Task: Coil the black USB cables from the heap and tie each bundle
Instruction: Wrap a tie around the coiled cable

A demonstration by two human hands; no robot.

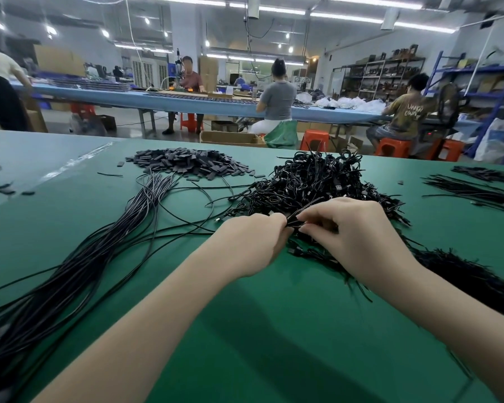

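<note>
Two bare hands meet at the frame's center over a green table (274, 330). The left hand (252, 242) and right hand (352, 231) pinch a small black cable bundle (293, 221). Behind it sits a pile of tied bundles (317, 181); loose cables (79, 257) trail lower left.

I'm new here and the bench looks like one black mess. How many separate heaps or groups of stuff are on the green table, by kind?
Long straight black cables, loose sheaf: 1
Coiled black cable bundles, heap: 1
Small dark flat tabs, heap: 1
Thin black ties, bunches: 2
Total: 5 groups on the green table.
</note>
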